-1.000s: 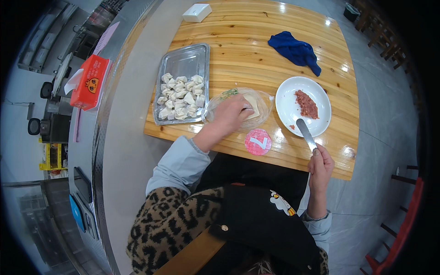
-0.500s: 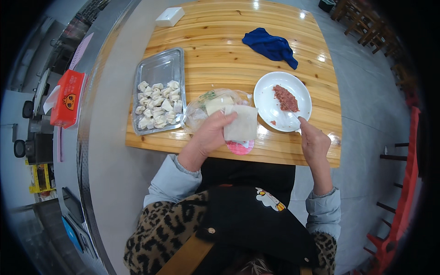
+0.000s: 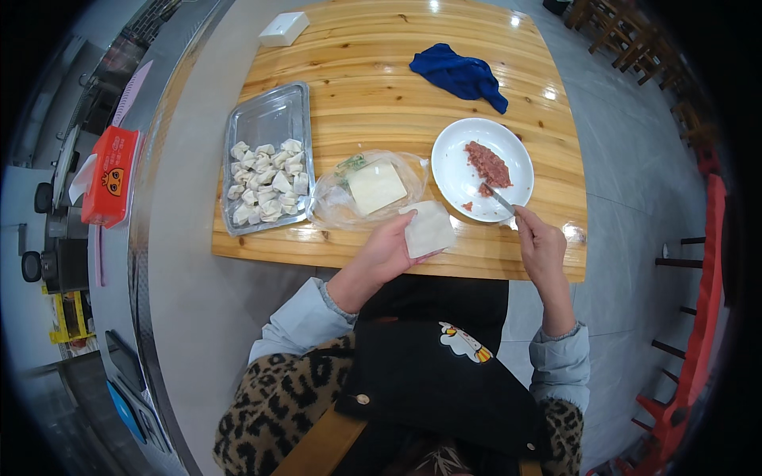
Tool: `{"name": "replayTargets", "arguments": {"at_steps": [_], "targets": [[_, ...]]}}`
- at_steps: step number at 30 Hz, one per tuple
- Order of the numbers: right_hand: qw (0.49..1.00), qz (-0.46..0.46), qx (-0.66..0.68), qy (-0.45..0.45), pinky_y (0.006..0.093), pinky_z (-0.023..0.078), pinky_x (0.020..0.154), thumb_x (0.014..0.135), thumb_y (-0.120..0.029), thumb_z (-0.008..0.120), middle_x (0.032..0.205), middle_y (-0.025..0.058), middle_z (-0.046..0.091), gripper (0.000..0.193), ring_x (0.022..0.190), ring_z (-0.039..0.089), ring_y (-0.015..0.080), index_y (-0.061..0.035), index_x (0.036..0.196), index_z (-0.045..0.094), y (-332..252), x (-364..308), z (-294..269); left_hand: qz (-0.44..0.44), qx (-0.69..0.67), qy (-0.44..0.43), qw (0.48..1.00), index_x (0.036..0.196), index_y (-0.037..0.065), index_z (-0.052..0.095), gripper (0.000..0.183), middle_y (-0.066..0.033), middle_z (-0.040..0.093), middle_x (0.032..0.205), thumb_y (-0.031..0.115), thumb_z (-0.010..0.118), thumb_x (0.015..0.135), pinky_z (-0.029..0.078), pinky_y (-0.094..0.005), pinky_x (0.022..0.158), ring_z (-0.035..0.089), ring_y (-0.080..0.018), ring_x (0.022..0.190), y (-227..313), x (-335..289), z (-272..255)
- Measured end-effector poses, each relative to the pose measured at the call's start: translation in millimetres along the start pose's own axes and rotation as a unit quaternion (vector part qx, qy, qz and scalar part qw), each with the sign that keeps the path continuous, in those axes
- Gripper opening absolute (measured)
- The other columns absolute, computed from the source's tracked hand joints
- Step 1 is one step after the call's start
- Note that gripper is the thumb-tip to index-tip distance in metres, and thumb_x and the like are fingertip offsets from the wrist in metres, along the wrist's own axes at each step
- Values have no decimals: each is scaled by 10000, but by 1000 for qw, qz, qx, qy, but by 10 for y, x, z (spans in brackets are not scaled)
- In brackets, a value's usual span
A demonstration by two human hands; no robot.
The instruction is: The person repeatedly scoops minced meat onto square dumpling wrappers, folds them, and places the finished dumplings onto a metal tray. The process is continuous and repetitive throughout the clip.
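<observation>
A square wonton wrapper [image 3: 431, 231] lies across the fingers of my left hand [image 3: 382, 252], its thumb pressing on the near edge. My right hand [image 3: 543, 244] grips a flat metal knife or spreader [image 3: 499, 200], whose tip touches the minced meat [image 3: 487, 164] in a white plate [image 3: 446, 190]. Left of the plate, a stack of wrappers [image 3: 378, 188] rests on a clear plastic bag [image 3: 329, 208]. Farther left, a metal tray [image 3: 270, 111] holds several folded wontons [image 3: 268, 181] in its near part.
A crumpled blue cloth [image 3: 460, 75] lies beyond the plate on the wooden table [image 3: 365, 79]. A white box [image 3: 283, 28] stands at the far left corner. Left of the table, a red tissue pack [image 3: 112, 176] sits on a metal counter. Red stools [image 3: 698, 317] are at the right.
My left hand has brought the wrapper nearer me and slightly right, off the stack, which now shows fully. In my right hand, the tool's tip has met the meat.
</observation>
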State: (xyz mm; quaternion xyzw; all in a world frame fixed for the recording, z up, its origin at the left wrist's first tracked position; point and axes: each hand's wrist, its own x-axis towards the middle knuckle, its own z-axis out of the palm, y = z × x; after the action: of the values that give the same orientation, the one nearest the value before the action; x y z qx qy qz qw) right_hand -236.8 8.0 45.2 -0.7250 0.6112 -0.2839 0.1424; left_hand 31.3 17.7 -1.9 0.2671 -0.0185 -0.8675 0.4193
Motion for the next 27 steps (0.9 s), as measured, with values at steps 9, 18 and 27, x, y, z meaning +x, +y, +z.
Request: {"name": "replayTargets", "arguments": {"at_steps": [9,18,27], "targets": [[966,54,238,-81,283,407,494,888,-99,575,590,132,560,188,490,548,175,-10,1026,666,-52,-118,128,20,16,-2,1000,1331,8,376,413,-152,504,1302,254,355,1000,439,-460,982,512,-299,1194,-97,138,202],[945,-284,-163,-18,328,379,449,693,-40,589,612,31,418,519,514,489,177,-61,1212,588,-560,-394,303,52,-43,16,998,1311,48,408,414,-110,535,1265,310,289,1013,461,-416,915,528,-264,1146,-64,-30,226],[930,-321,-160,-75,317,378,452,709,-56,599,622,40,439,490,521,498,187,-76,1199,600,-667,-350,6,115,-55,29,991,1318,52,400,428,-115,523,1284,334,289,1015,425,-394,927,529,-255,1121,-10,-96,331]]}}
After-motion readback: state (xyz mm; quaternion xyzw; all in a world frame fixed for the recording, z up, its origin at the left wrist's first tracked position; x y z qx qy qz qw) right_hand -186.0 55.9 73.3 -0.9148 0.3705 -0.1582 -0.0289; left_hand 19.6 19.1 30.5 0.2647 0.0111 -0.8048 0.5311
